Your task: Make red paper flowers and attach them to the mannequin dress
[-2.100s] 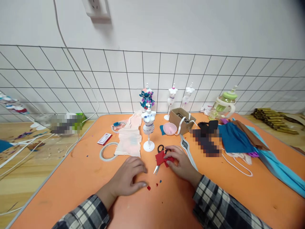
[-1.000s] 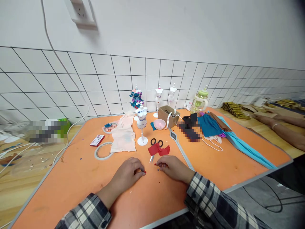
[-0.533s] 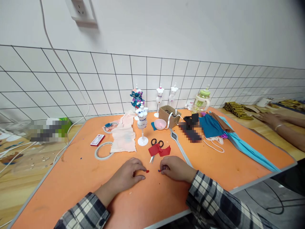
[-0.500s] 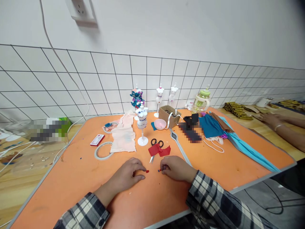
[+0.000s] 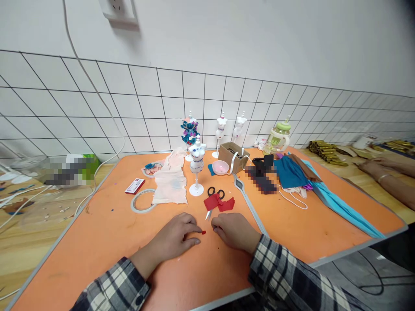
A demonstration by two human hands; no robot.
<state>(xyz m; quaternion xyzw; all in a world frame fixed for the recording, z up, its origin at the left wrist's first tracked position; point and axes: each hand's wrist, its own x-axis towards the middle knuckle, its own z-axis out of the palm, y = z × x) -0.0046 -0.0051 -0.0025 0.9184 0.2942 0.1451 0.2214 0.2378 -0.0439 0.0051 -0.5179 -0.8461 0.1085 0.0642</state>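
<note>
My left hand [image 5: 178, 235] rests on the orange table [image 5: 181, 276] with thumb and fingers apart. Its index fingertip touches a tiny red cloth scrap [image 5: 203, 232]. Just to the right, my right hand [image 5: 236, 231] is closed in a pinch near the scrap; whatever it holds is hidden behind the fingers. Beyond the hands lie red cloth pieces [image 5: 212, 202] on top of scissors [image 5: 221, 194], whose black handles and blade tips show. A small white mannequin [image 5: 196, 157] on a round base stands behind them.
Pale pink cloth [image 5: 170, 185], a tape roll [image 5: 132, 202] and a red-white box [image 5: 135, 186] lie left. Farther back are a pink bowl [image 5: 220, 167], a cardboard box [image 5: 239, 160] and a bottle [image 5: 278, 137]. Blue fabric [image 5: 290, 172] lies right. Another person's arm [image 5: 384, 175] is at far right.
My right hand has moved left toward the red scrap, and the blue-and-red bit at its fingertips is now out of sight. My left hand stays at the scrap. The view has shifted slightly.
</note>
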